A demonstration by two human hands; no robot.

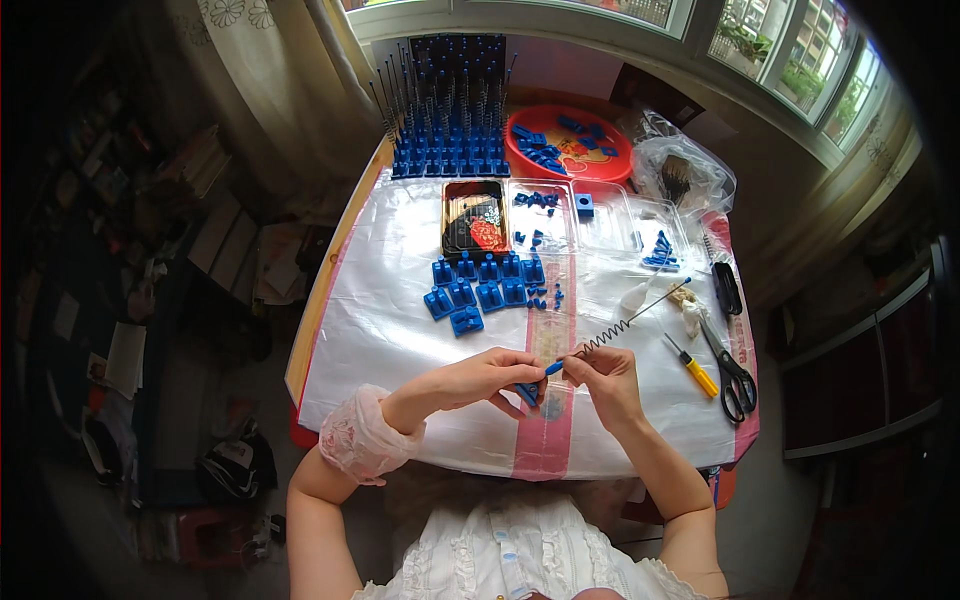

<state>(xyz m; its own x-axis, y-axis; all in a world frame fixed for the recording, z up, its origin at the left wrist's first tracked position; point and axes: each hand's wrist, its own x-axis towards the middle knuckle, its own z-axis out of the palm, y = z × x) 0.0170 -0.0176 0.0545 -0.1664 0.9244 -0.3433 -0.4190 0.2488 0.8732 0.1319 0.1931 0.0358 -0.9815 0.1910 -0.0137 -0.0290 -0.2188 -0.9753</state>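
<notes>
Over the near part of the table, my left hand [495, 375] is closed on a blue plastic piece [527, 393]. My right hand [610, 380] pinches the lower end of a coil spring [605, 337] on a thin metal rod with a blue tip. A narrow blue part [554, 368] bridges the fingertips of both hands; how it joins the spring is hidden by the fingers. Beyond my hands stand several blue plastic bases [488, 295] in rows. Small blue pieces [538, 298] lie just right of them.
A black patterned tray [460, 195] and clear plastic boxes [605, 222] with blue parts sit mid-table. Behind them are upright spring assemblies [450, 145], a red basin [622, 165] and a plastic bag [700, 165]. To the right lie a yellow-handled screwdriver [703, 379] and black-handled scissors [738, 385].
</notes>
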